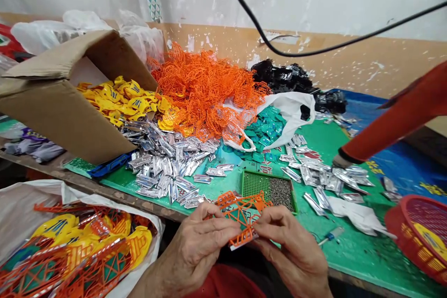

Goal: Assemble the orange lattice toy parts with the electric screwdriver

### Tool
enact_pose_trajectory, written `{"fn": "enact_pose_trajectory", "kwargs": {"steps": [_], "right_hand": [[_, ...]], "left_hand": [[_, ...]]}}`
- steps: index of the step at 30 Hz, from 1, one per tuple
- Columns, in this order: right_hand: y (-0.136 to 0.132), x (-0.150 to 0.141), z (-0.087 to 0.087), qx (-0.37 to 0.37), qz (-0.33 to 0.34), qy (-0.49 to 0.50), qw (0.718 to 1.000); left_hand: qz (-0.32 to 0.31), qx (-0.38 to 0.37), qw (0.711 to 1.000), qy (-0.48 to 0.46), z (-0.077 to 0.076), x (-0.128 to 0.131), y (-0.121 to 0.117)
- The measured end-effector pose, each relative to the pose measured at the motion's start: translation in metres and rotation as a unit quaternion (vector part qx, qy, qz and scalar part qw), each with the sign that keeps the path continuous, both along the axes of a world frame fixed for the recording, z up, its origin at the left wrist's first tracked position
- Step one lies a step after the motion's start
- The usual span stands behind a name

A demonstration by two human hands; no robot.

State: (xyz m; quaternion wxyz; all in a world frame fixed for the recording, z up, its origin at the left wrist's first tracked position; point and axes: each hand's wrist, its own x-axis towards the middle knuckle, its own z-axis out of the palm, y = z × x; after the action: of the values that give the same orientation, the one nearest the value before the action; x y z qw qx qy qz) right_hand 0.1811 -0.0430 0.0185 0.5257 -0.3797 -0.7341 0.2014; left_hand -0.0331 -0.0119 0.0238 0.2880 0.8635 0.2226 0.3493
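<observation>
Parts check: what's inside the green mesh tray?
Green mesh tray: small dark bits heaped in its right half, left half bare. Whatever lies under the heap is hidden.

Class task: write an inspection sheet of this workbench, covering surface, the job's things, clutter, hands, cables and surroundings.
Surface: green mat on a wooden bench, blue printed sheet beyond it at right.
Job's things: orange plastic lattice piece with a green panel, near a green mesh tray of dark granules.
Clutter: heaps of orange lattice, yellow pieces, silver pieces, teal pieces and black pieces; open cardboard box; white sack.
Hands: left hand and right hand both grip the lattice piece.
Cables: black cable overhead.
Surroundings: co-worker's orange sleeve, red basket, peeling wall.
</observation>
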Motion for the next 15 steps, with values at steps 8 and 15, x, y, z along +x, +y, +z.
{"fn": "enact_pose_trajectory", "kwargs": {"steps": [8, 15], "right_hand": [[-0.0052, 0.0013, -0.0014, 0.031, 0.006, 0.004, 0.999], [-0.0055, 0.0005, -0.0054, 0.034, 0.010, 0.015, 0.999]], "left_hand": [[-0.015, 0.084, 0.996, 0.007, -0.0046, 0.0014, 0.0015], [-0.017, 0.117, 0.993, 0.029, -0.0046, -0.0024, 0.0022]]}}
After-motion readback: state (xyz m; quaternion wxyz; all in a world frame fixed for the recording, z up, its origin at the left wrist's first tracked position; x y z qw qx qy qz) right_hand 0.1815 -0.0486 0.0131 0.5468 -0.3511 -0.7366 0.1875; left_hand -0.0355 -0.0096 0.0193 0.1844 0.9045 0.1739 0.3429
